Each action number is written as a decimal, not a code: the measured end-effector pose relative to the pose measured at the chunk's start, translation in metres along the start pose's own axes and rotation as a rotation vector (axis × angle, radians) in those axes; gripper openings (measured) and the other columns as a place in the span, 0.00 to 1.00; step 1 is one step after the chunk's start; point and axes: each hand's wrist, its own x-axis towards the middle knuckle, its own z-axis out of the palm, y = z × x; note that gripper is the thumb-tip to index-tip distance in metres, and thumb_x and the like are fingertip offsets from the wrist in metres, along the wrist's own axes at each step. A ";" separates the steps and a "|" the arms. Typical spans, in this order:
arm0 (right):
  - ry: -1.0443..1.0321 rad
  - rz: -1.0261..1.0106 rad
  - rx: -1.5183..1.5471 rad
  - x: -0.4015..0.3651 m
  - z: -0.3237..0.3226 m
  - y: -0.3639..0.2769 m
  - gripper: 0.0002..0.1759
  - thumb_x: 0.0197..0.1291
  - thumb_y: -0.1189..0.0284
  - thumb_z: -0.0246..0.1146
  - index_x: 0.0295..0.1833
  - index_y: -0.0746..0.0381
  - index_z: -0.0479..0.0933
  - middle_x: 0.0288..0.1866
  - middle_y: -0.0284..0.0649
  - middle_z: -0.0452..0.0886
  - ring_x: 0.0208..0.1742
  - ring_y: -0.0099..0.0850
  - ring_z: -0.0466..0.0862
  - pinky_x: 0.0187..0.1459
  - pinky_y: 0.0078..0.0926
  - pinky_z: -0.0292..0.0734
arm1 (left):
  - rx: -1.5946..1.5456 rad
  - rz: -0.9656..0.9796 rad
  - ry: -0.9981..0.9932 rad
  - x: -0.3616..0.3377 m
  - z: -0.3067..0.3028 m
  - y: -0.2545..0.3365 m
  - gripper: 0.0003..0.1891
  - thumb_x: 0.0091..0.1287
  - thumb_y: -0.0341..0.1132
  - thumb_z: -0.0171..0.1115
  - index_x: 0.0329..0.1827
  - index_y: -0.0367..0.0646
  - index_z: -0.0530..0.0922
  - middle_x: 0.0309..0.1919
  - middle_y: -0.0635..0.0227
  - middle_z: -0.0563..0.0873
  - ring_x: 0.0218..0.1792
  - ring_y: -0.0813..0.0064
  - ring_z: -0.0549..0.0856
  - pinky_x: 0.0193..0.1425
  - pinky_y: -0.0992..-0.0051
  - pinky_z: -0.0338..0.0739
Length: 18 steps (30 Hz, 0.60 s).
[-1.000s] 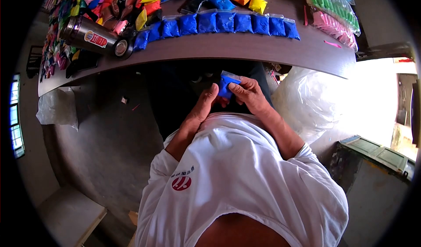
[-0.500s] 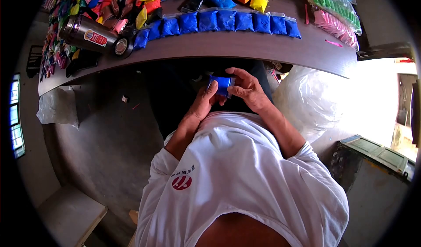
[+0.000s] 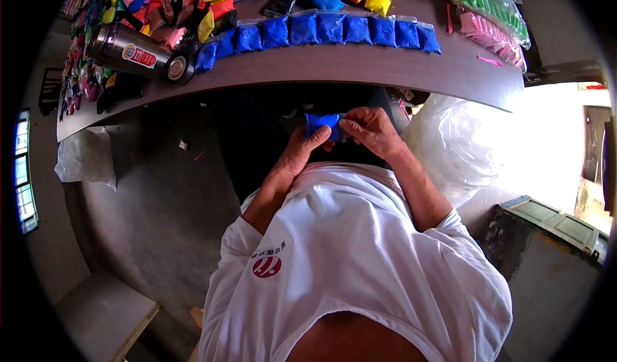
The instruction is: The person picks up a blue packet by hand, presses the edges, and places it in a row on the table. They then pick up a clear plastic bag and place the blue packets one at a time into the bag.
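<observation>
Just above my lap is a small clear plastic packet filled with something blue point(image 3: 321, 123). My left hand point(image 3: 302, 147) grips its left and lower side, with the thumb across the front. At the packet's right end, my right hand point(image 3: 373, 131) pinches the edge between thumb and curled fingers. Part of the packet is covered by the fingers. On the table in front lies a row of similar blue packets point(image 3: 330, 28), side by side.
The table edge point(image 3: 308, 73) runs close beyond my hands. A steel thermos point(image 3: 132, 50) lies at its left, by a heap of coloured packets point(image 3: 183, 8). Pink packets point(image 3: 491, 37) lie at the right. Plastic bags point(image 3: 453, 150) stand on the floor.
My right hand's fingers, spread out before, have closed on the packet's right edge. The packet has shifted slightly and tilted in my left hand.
</observation>
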 end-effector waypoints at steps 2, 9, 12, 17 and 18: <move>-0.009 -0.030 -0.057 0.001 -0.006 0.001 0.12 0.64 0.68 0.62 0.39 0.68 0.79 0.25 0.30 0.76 0.25 0.17 0.72 0.28 0.17 0.68 | 0.054 -0.010 0.020 0.000 0.001 0.000 0.31 0.57 0.58 0.67 0.54 0.42 0.75 0.38 0.69 0.80 0.36 0.76 0.78 0.43 0.75 0.74; -0.046 0.011 0.031 0.003 -0.007 -0.002 0.14 0.64 0.62 0.64 0.38 0.64 0.79 0.26 0.30 0.76 0.27 0.17 0.73 0.29 0.16 0.69 | 0.119 -0.003 0.026 0.000 0.004 0.007 0.32 0.59 0.60 0.64 0.53 0.41 0.76 0.37 0.68 0.80 0.36 0.77 0.78 0.42 0.76 0.73; -0.026 0.021 0.385 0.001 -0.002 0.009 0.15 0.65 0.60 0.61 0.40 0.62 0.79 0.29 0.30 0.77 0.28 0.18 0.75 0.31 0.16 0.70 | 0.088 0.031 0.036 0.003 0.000 0.001 0.30 0.61 0.61 0.61 0.51 0.41 0.77 0.36 0.68 0.81 0.34 0.77 0.78 0.40 0.77 0.73; -0.032 0.071 0.470 -0.003 0.000 0.017 0.14 0.67 0.61 0.59 0.41 0.62 0.78 0.31 0.30 0.78 0.29 0.17 0.77 0.32 0.15 0.72 | 0.061 0.052 0.059 0.003 0.001 -0.001 0.29 0.63 0.61 0.58 0.47 0.42 0.78 0.32 0.69 0.80 0.32 0.78 0.78 0.38 0.79 0.73; -0.028 0.064 0.474 -0.003 0.001 0.017 0.14 0.67 0.61 0.59 0.41 0.62 0.79 0.30 0.30 0.78 0.29 0.17 0.77 0.32 0.15 0.72 | 0.061 0.052 0.058 0.003 0.001 0.000 0.29 0.63 0.61 0.58 0.47 0.42 0.78 0.32 0.69 0.80 0.32 0.78 0.78 0.38 0.79 0.73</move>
